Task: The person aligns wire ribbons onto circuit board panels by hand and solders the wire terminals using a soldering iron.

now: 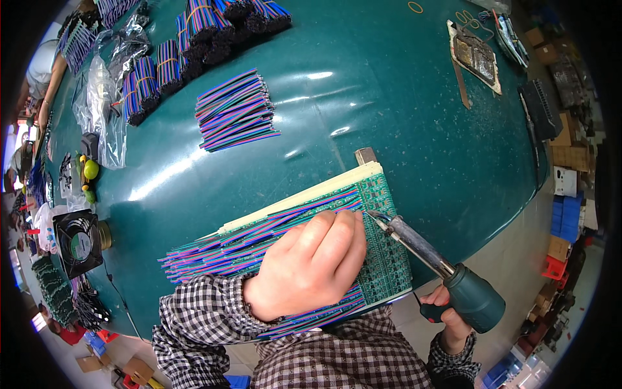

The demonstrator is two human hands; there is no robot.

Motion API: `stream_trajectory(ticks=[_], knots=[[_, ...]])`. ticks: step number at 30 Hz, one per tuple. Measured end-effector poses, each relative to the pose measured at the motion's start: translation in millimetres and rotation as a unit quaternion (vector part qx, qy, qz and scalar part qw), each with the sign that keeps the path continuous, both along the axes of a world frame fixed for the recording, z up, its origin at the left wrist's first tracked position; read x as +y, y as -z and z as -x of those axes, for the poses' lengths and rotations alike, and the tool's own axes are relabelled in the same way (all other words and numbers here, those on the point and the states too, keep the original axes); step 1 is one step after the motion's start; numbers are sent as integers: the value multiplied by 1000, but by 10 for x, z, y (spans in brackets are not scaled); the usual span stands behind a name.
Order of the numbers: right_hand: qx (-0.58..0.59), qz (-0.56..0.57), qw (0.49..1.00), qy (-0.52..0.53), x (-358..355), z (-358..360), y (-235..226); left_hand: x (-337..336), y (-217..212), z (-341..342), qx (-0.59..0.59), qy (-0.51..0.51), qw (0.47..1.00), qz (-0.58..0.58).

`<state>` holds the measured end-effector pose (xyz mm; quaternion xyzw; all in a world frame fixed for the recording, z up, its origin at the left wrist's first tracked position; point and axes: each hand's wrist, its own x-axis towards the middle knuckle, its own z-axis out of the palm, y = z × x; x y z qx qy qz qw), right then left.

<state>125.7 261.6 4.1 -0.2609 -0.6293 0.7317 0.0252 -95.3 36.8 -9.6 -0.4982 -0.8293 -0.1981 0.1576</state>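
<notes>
A green circuit board panel lies near the table's front edge, with rows of small parts along its right side. Blue, red and black ribbon wires run left from it in a layered bundle. My left hand rests over these wires, its fingertips pinched at the wire ends by the board; the pinched end is mostly hidden. In my right hand is a green-handled soldering gun, fingers wrapped round its grip. Its metal tip reaches the board just right of my left fingertips. A pale strip borders the panel's far side.
Loose cut wires lie beyond the board, with tied wire bundles farther back. A small black fan stands at the left edge. At the far right are a stained metal tray and a black tool holder.
</notes>
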Motion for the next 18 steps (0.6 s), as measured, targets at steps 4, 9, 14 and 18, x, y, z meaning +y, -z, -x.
stream_trajectory(ticks=[4,9,14,18], knots=[[7,-19,999,-31,7,-11,3,-3,-2,-3,-1,-1,1000,2],[-16,11,999,41,-38,8,13,-6,-5,-4,-6,3,1000,2],[-5,8,999,35,-52,-10,21,-8,-1,-17,-5,3,1000,2],[15,22,997,77,-75,-33,25,-2,-2,-19,0,2,1000,4]])
